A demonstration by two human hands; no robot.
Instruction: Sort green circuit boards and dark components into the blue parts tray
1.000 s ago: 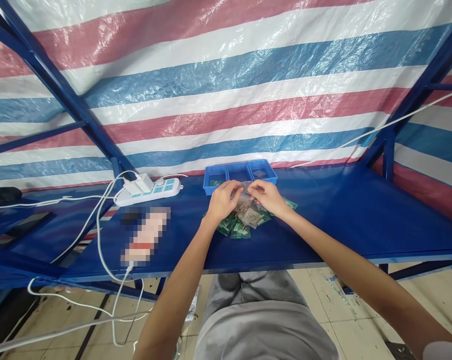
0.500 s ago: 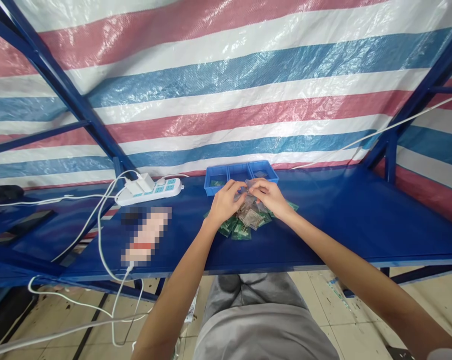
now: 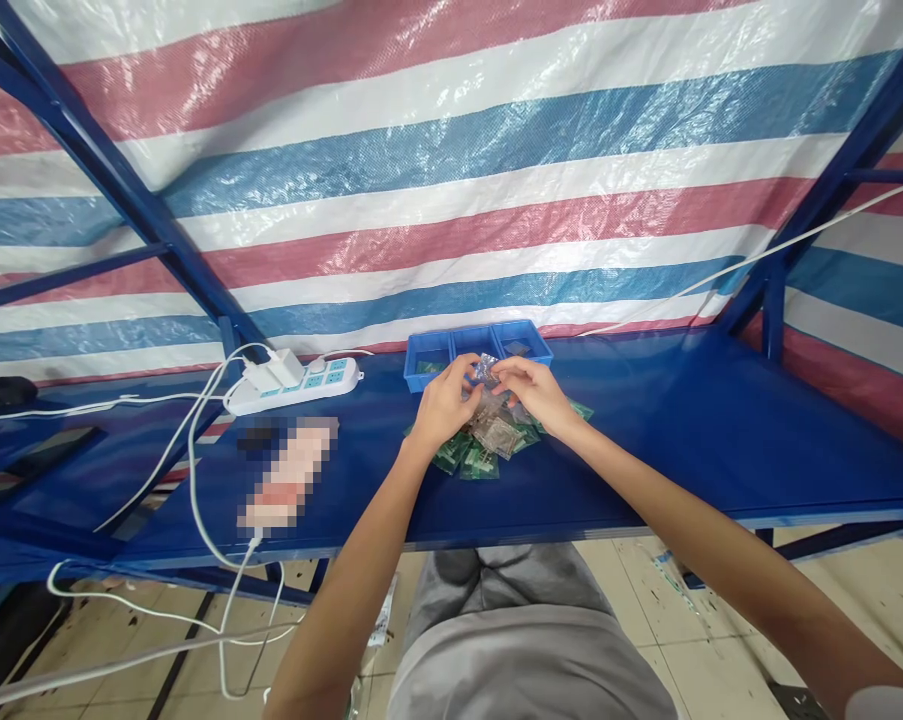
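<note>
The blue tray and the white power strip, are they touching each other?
Apart. The head view shows it: blue tabletop lies between the left side of the blue tray and the right end of the power strip.

Small packet point(image 3: 485, 370) between left hand point(image 3: 445, 402) and right hand point(image 3: 532, 393): contents too small for us to tell. Hands hide parts of blue tray point(image 3: 426, 383) and packet pile point(image 3: 481, 462). Pale object point(image 3: 292, 470) on worktop point(image 3: 683, 430), left: pixelated, we can't identify it. Dark object point(image 3: 1, 390) far left, striped sheet point(image 3: 451, 118): cut by frame's edge.
</note>
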